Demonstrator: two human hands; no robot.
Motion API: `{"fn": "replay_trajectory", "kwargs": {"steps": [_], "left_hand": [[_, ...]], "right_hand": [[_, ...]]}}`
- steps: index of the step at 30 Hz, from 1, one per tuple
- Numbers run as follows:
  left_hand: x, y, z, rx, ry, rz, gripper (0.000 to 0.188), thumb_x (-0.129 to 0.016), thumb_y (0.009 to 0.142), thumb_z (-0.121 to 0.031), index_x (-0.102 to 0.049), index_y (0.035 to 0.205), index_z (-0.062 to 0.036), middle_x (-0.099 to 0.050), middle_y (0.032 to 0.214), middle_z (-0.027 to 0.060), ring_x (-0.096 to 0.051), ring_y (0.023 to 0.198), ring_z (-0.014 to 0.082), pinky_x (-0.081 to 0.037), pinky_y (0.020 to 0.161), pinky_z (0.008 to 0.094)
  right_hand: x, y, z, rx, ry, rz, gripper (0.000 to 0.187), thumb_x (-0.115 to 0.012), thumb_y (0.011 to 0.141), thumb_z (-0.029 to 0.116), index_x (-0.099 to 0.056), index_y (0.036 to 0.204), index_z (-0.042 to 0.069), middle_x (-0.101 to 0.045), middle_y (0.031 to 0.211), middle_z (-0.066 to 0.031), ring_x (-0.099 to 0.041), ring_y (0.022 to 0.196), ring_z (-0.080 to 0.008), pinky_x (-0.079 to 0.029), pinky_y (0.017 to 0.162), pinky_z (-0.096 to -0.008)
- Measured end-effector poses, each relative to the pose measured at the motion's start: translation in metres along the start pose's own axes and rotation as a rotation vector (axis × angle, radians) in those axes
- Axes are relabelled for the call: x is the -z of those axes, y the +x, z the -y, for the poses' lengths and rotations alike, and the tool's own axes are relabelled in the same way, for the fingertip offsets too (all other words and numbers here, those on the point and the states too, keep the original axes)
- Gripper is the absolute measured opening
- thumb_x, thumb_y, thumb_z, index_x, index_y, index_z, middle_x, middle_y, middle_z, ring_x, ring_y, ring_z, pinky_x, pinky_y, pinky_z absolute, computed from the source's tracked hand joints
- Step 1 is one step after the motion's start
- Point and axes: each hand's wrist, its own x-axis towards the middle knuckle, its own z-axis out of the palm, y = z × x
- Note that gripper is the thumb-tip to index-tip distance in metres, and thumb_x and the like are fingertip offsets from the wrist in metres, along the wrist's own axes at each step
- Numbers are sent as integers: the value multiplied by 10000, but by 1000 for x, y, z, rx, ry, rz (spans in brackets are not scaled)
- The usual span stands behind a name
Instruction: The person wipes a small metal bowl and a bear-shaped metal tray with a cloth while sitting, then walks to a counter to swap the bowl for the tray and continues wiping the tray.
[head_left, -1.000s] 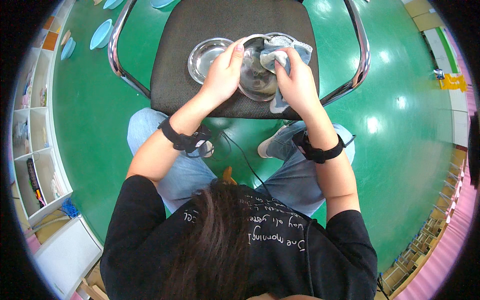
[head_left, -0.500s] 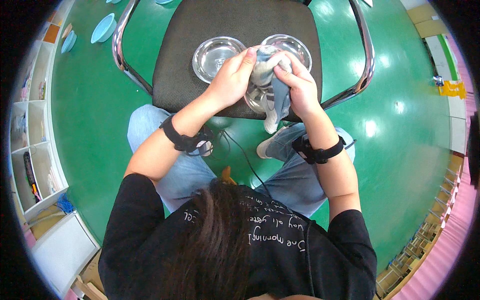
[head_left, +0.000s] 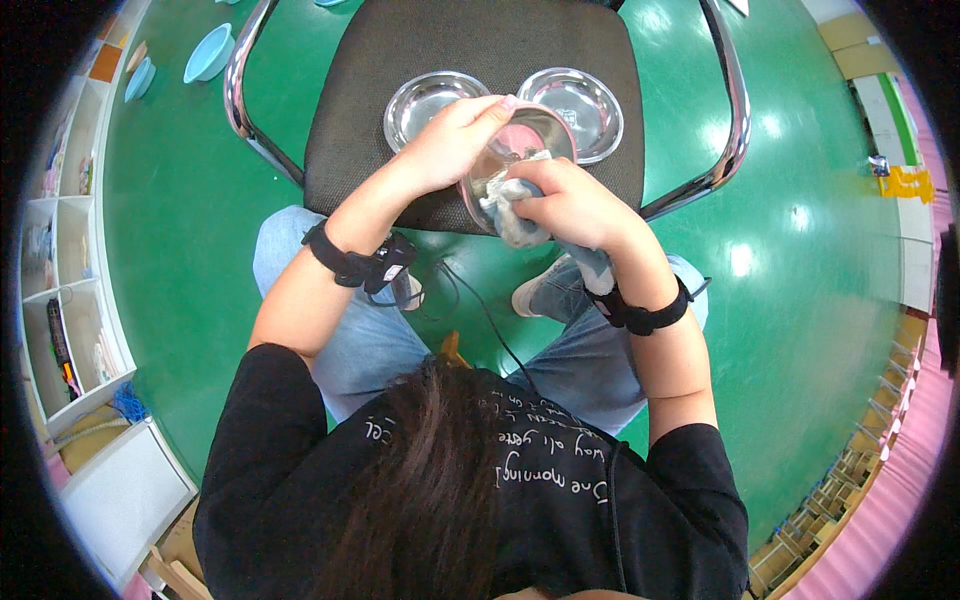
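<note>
Head view, so it's all from above. The left hand has the metal dish by its rim: thumb over the edge, other fingers mostly hidden, so I can't tell exactly how they sit underneath. The dish is tilted up off the seat, near its front edge, between the knees. Looks to me like that tilt turns the inside toward the right hand, while the left one steadies it against the push.

The right hand's fingers are closed on a bunched cloth, pressed at the near side of the dish, with a loose tail hanging toward the wrist. Bunching probably gives a firmer pad than a flat sheet would. Can't say what the pink patch inside the dish is, maybe just a reflection.

The left dish and right dish rest side by side behind it, probably parked there to stay within reach.

Seat's dark, textured mesh, with chrome armrests. Shiny green floor, shelves on the left, blue basins beyond the chair.
</note>
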Motion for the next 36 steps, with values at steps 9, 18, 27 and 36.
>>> {"fn": "replay_trajectory", "kwargs": {"steps": [9, 18, 27, 36], "left_hand": [[-7, 1, 10, 11, 41, -133, 426, -360, 1031, -289, -578, 1193, 39, -641, 1107, 108, -585, 1024, 160, -446, 921, 286], [-11, -2, 2, -59, -65, -220, 489, -306, 1037, -357, -525, 1265, 16, -612, 1125, 98, -562, 996, 148, -425, 874, 278], [-17, -6, -4, -216, -2, -201, 580, -253, 1026, -446, -488, 1312, 0, -649, 1041, 83, -599, 1011, 165, -461, 915, 286], [1, -8, -9, 1, -124, 28, 496, -346, 1026, -388, -587, 1189, 14, -635, 1088, 78, -570, 994, 121, -442, 906, 267]], "right_hand": [[-1, 1, -15, -163, -279, -534, 329, -527, 828, 136, -557, 1106, -38, -636, 891, -282, -619, 885, -430, -485, 797, -467], [-3, 8, -20, 32, 61, -830, 239, -546, 875, 113, -545, 1086, 1, -650, 892, -230, -657, 866, -350, -497, 768, -402], [-10, 10, -7, 222, 1013, -698, 189, -477, 960, 117, -508, 1121, 24, -643, 993, -92, -604, 949, -170, -469, 872, -302], [-10, 7, -4, 311, 906, -151, 199, -503, 902, 132, -526, 1065, 20, -651, 990, -133, -605, 938, -194, -460, 862, -304]]}}
